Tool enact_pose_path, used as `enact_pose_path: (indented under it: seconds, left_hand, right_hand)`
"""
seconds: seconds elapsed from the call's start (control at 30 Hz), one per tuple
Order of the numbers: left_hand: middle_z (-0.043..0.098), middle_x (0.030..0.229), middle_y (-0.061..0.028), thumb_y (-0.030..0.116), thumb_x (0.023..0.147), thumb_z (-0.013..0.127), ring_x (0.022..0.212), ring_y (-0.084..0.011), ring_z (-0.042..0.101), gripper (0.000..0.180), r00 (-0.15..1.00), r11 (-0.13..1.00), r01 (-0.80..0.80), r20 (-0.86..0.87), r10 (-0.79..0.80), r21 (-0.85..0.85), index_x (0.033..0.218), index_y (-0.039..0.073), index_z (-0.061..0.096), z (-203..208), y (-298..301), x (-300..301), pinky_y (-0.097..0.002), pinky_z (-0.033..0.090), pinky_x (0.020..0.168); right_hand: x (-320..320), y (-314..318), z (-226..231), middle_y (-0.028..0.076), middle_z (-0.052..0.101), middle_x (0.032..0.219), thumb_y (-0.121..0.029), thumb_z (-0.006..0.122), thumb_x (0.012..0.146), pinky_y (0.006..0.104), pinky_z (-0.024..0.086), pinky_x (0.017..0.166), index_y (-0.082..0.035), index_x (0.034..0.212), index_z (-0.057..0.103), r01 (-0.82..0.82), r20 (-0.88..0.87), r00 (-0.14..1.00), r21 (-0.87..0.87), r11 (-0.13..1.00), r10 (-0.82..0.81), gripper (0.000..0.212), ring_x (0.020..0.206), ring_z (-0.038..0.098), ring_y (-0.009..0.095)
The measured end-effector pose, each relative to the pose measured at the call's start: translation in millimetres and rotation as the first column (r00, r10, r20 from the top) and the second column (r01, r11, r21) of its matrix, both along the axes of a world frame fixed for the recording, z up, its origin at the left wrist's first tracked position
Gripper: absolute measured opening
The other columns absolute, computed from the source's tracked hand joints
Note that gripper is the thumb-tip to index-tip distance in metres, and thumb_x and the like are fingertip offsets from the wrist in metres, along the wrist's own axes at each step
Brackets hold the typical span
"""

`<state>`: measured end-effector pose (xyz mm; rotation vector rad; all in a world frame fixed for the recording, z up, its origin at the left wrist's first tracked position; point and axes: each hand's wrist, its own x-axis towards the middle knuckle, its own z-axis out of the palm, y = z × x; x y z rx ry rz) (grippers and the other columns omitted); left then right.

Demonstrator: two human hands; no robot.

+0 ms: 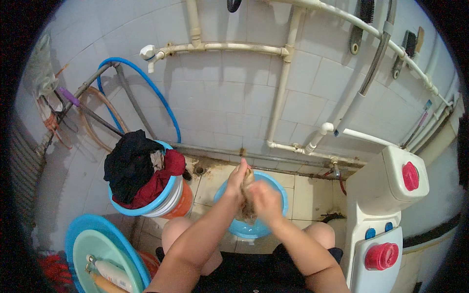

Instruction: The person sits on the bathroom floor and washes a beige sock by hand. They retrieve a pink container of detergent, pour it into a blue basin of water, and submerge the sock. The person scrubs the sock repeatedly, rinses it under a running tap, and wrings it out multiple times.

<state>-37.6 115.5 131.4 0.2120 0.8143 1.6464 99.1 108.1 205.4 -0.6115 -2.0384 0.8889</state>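
Observation:
Over a round blue basin (276, 188) on the floor, my two hands meet around a tan piece of cloth (248, 193), which hangs down between them. My left hand (236, 180) holds it from the left side, fingers pointing toward the wall. Pressed against the cloth from the right is my right hand (264, 199), closed and blurred by motion. The cloth's exact kind cannot be made out. Its lower end droops into the basin, and my forearms hide part of the rim.
On the left, a blue basin piled with black clothes (129, 163) and dark red clothes (161, 178) rests on a bucket (181, 200). Nearer stand nested basins (78, 234) holding a white bottle (111, 273). A white unit with red knobs (371, 190) is right. Pipes (229, 47) line the wall.

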Motion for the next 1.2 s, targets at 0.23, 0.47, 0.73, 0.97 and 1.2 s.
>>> enact_pose_path:
  seconds: [0.23, 0.47, 0.73, 0.97, 1.2]
  left_hand:
    - [0.058, 0.085, -0.0080, 0.045, 0.091, 0.045, 0.074, -0.0186, 0.058, 0.041, 0.958, 0.989, -0.122, 0.252, 0.138, -0.079, 0.101, 0.005, 0.050, 31.4, -1.1, 63.7, -0.0330, 0.048, 0.065]
    - [0.060, 0.093, -0.0063, 0.050, 0.089, 0.044, 0.087, -0.0197, 0.058, 0.047, 0.977, 0.989, 0.037, 0.215, -0.006, -0.141, 0.100, 0.005, 0.054, 26.4, -13.5, 61.7, -0.0364, 0.046, 0.078]
    - [0.053, 0.116, -0.0131, 0.059, 0.087, 0.036, 0.108, -0.0248, 0.050, 0.063, 0.992, 0.997, -0.071, 0.100, 0.074, -0.036, 0.118, 0.006, 0.046, 51.4, -9.0, 29.3, -0.0423, 0.041, 0.091]
    - [0.047, 0.125, -0.0162, 0.063, 0.087, 0.023, 0.117, -0.0287, 0.044, 0.074, 0.987, 0.982, -0.123, 0.121, 0.106, 0.141, 0.126, 0.003, 0.041, 74.7, -18.0, 17.8, -0.0455, 0.036, 0.098]
    - [0.049, 0.125, -0.0119, 0.052, 0.093, 0.027, 0.115, -0.0240, 0.046, 0.061, 0.915, 1.000, 0.002, -0.402, -0.008, -0.017, 0.127, 0.004, 0.041, 57.6, -17.7, 1.5, -0.0408, 0.038, 0.096]
  right_hand:
    - [-6.4, 48.1, -13.9, 0.014, 0.059, 0.066, -0.027, 0.048, 0.086, 0.0447, 0.043, 0.046, -0.010, 0.075, 0.059, 0.309, 0.243, 0.900, 0.228, 0.923, -0.361, 0.023, 0.048, 0.054, 0.034]
    - [3.6, 36.5, -30.9, 0.015, 0.061, 0.075, -0.026, 0.048, 0.087, 0.0425, 0.046, 0.057, -0.010, 0.097, 0.059, 0.106, 0.296, 0.938, 0.257, 0.960, -0.183, 0.022, 0.066, 0.060, 0.033]
    - [35.0, 86.7, -34.3, 0.007, 0.057, 0.108, -0.045, 0.044, 0.091, 0.0301, 0.040, 0.085, -0.009, 0.111, 0.054, -0.189, -0.255, 0.967, -0.773, 0.605, -0.023, 0.042, 0.098, 0.052, 0.016]
    - [45.8, 60.5, -47.5, 0.006, 0.047, 0.126, -0.047, 0.063, 0.079, 0.0348, 0.025, 0.103, -0.007, 0.131, 0.038, -0.445, -0.373, 0.851, -0.886, 0.131, 0.371, 0.070, 0.121, 0.037, 0.020]
    - [39.7, 64.5, -19.8, 0.011, 0.048, 0.123, -0.016, 0.066, 0.078, 0.0361, 0.037, 0.096, -0.004, 0.129, 0.038, -0.516, -0.567, 0.821, -0.789, 0.334, -0.072, 0.060, 0.113, 0.047, 0.022]
